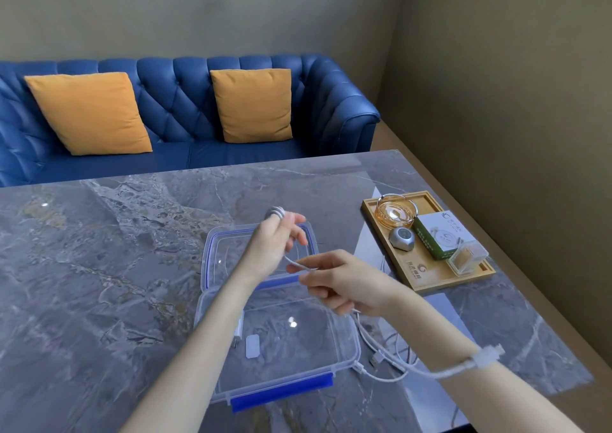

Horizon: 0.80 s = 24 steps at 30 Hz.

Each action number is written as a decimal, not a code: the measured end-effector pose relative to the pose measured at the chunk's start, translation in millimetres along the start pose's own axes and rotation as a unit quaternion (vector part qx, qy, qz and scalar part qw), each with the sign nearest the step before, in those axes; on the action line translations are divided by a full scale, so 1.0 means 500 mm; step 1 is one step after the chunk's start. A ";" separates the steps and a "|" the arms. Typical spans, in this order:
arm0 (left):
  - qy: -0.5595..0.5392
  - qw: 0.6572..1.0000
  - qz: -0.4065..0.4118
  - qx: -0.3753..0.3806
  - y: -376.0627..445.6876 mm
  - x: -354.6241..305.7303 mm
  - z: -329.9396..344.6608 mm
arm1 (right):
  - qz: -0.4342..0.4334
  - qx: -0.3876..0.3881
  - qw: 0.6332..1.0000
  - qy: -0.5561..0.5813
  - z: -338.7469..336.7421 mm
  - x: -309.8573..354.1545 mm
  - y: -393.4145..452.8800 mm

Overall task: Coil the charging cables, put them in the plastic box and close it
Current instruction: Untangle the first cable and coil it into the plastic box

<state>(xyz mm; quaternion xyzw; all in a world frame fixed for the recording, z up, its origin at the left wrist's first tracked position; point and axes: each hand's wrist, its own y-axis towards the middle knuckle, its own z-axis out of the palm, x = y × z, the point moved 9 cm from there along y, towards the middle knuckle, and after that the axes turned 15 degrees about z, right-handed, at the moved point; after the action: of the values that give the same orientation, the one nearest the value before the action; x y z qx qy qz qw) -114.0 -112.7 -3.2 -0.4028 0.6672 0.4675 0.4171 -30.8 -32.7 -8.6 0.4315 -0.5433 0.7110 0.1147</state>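
A clear plastic box [344, 350] with blue clips stands open on the marble table, its lid [212, 247] laid flat behind it. Above the box, my left hand [275, 244] holds a white charging cable [299, 263], with several turns wound around its raised fingers. My right hand [344, 283] pinches the cable's free stretch just right of the left hand. The cable runs on under my right hand and drapes over my right forearm. More white cables [384, 363] lie loose on the table right of the box. A small white charger lies inside the box at its left wall.
A wooden tray [430, 280] at the right holds a glass ashtray, a grey gadget, a green-and-white carton and a small clear box. Behind the grey marble table [99, 267] stands a blue sofa with two orange cushions. A wall runs along the right.
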 end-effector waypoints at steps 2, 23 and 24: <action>0.074 0.996 0.016 0.047 -0.013 0.006 0.025 | 0.005 0.023 0.999 0.028 -0.011 0.011 -0.002; -0.400 0.890 -0.158 0.149 -0.110 -0.079 0.137 | -0.123 -0.201 0.963 0.129 -0.149 0.045 0.005; -0.416 0.882 -0.163 0.153 -0.110 -0.086 0.138 | -0.143 -0.263 0.949 0.097 -0.160 0.050 -0.008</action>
<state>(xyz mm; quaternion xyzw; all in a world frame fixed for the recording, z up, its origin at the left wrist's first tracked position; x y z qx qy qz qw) -36.3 -53.2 6.1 -0.2055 0.4209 0.4095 0.7829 -82.6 30.9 9.7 0.3877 -0.6300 0.5577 0.3765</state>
